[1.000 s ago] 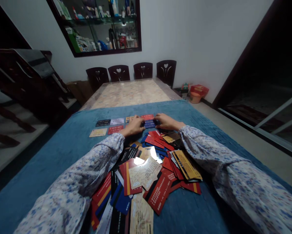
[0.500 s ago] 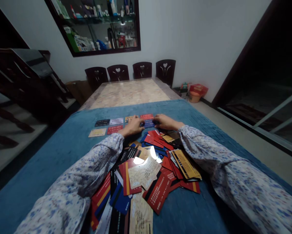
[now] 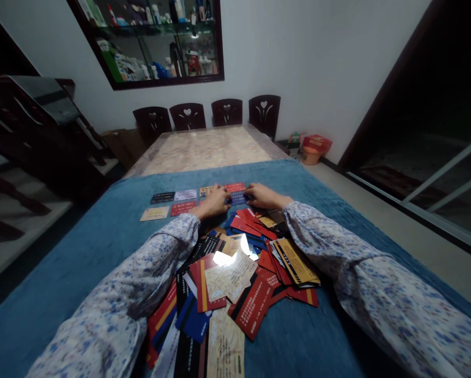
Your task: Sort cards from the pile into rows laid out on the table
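- On the blue cloth [image 3: 81, 252], a few cards [image 3: 185, 195] are sitting in two short rows, left hand [image 3: 215, 202] partly hiding some.
- That hand is curling its fingers by the blue card's [image 3: 238, 199] left end, right hand [image 3: 263, 196] by its right; can't tell if either's actually pinching.
- Blue card's lying just nearer than a red one [image 3: 235, 187].
- Looks like early days tbh: way more are lying loose in the messy pile [image 3: 254, 307].
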Demonstrator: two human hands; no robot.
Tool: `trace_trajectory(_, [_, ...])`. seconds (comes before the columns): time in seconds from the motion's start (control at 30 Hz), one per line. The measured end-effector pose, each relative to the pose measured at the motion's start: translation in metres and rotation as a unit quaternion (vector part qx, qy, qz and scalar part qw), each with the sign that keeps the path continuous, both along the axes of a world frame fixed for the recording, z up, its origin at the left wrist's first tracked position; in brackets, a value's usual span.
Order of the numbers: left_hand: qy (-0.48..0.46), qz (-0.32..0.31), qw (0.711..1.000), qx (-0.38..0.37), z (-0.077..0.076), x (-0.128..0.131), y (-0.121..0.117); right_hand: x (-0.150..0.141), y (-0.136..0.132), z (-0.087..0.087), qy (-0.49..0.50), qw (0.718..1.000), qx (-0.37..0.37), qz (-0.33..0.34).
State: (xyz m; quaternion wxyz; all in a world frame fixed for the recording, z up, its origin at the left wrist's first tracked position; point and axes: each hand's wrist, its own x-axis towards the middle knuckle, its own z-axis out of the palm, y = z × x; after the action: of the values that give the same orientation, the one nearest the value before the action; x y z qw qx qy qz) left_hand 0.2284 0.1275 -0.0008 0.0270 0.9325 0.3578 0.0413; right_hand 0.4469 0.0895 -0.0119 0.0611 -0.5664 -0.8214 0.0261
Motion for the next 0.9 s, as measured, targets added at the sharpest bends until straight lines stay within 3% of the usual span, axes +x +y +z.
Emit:
trace_trajectory(0.6, [0.000, 0.000, 1.000, 0.026, -0.001, 0.005, -0.002, -0.008, -0.007, 0.007, -0.015, 0.999, -0.004, -0.032])
trace_trajectory(0.9, [-0.041, -0.003, 0.998, 0.038, 0.007, 0.001, -0.017, 0.000, -0.033, 0.024, -0.035, 0.998, 0.017, -0.052])
